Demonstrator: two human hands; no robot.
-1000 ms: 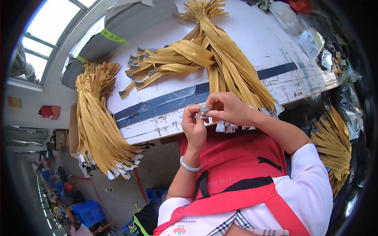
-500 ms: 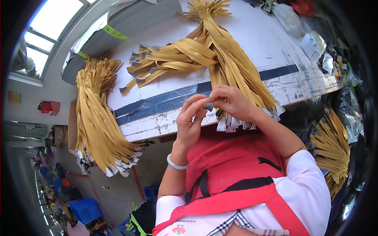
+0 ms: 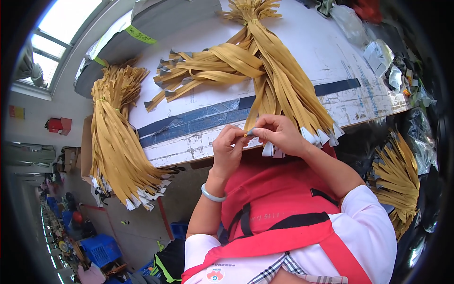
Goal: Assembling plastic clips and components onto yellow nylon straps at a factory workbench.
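Note:
At the table's front edge, my left hand (image 3: 228, 147) and my right hand (image 3: 283, 136) meet, each with fingers pinched on the end of one tan strap (image 3: 252, 116). Its small grey tip (image 3: 251, 132) shows between the fingertips. That strap runs up into a tied bundle of tan straps (image 3: 283, 80) lying across the table, whose near ends carry white tips (image 3: 310, 136). Several straps with grey ends (image 3: 208, 66) are folded out to the left of this bundle.
Another tied bundle (image 3: 116, 137) hangs over the table's left edge. More tan straps (image 3: 399, 180) hang at the right, near clear plastic bags (image 3: 349, 21). Dark blue strips (image 3: 198, 124) lie along the white table (image 3: 326, 42). A blue crate (image 3: 101, 251) stands on the floor.
Both hands have moved slightly down toward my body. The fingertips now pinch the grey tip from two sides, and the strap leading to it shows more plainly.

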